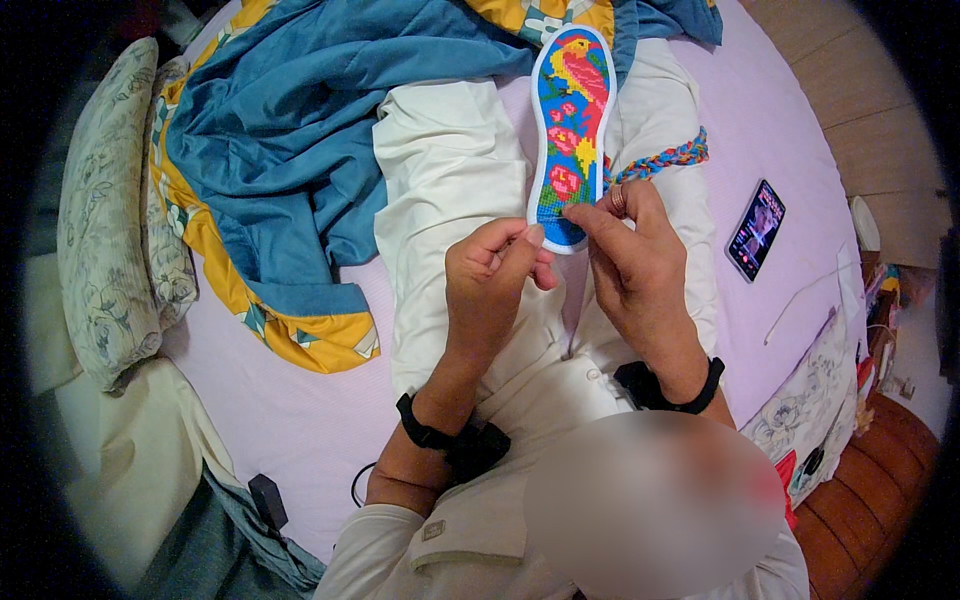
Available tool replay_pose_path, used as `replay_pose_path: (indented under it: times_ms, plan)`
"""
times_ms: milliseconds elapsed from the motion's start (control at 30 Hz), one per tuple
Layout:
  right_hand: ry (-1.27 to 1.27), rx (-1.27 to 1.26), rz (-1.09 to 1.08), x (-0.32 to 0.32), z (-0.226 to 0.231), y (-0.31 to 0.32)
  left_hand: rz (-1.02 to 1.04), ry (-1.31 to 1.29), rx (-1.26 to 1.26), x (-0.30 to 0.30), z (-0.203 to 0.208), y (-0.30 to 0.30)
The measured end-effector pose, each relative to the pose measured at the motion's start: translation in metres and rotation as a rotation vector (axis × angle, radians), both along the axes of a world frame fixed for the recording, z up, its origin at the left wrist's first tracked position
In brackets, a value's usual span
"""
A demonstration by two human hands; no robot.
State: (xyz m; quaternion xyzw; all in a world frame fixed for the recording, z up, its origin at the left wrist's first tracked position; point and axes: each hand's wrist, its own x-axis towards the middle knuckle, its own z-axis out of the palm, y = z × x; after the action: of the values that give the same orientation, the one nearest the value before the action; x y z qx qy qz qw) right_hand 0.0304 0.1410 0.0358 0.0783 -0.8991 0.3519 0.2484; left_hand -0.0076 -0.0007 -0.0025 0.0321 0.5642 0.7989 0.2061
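A cross-stitched insole (572, 130) with a white border, showing a red and yellow bird and pink flowers on blue, is held over my lap, toe end away from me. My left hand (492, 275) pinches the heel's left edge between thumb and fingers. On the right, my right hand (638, 255) has its thumb and forefinger pressed together at the stitching near the heel; what they grip is too small to make out. A ring-like band (617, 201) circles one of its fingers. Beside the insole, a multicoloured braid of thread (665, 157) lies across my right leg.
A blue blanket (270, 140) with yellow trim is heaped at the left and far side of the pale bed (260, 420). A lit phone (757, 230) and a thin white cord (800, 300) lie at right. A floral pillow (110, 220) stands at the left edge.
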Motion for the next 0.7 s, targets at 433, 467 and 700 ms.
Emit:
replay_pose_path:
  times_ms: [433,467,700]
  plan:
    - [-0.009,0.057,-0.004,0.0003,0.0022,-0.0043,-0.02,0.002,0.01,0.0005,0.0016,-0.0003]
    - [-0.01,0.074,-0.009,0.0003,0.0035,-0.0048,-0.014,0.002,0.009,0.0008,0.0011,0.0]
    - [0.043,0.083,0.026,-0.0001,0.0066,-0.0069,-0.028,0.045,0.0,0.0033,-0.0045,0.001]
